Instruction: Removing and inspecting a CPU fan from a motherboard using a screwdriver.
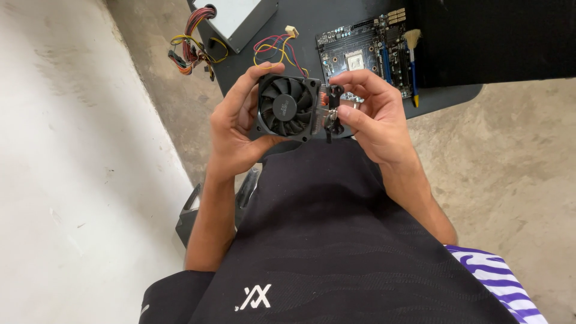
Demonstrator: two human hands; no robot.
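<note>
Over at the far left, a bundle of coloured cables (pixel 193 45) is spilling off the edge of the dark table (pixel 444 96), running out of a grey power supply box (pixel 240 18) lying at the table's top corner. Moving right, the person's left hand (pixel 237 129) is wrapping around the left side of a black cooler fan (pixel 287 108), thumb curling over its top corner and the other fingers closing along its lower edge, so the fan is being held up above the lap, its blades facing the camera. A thin bunch of red, yellow and black fan wires (pixel 279 51) is looping up from it toward the table. On the fan's right side, the right hand (pixel 372 114) is pinching a small metal clip bracket (pixel 331 114) between thumb and forefinger, fingers narrow and tight on it. Beyond the hands, a motherboard (pixel 366 57) is lying flat on the table, with a small brush (pixel 412 60) resting along its right edge.
</note>
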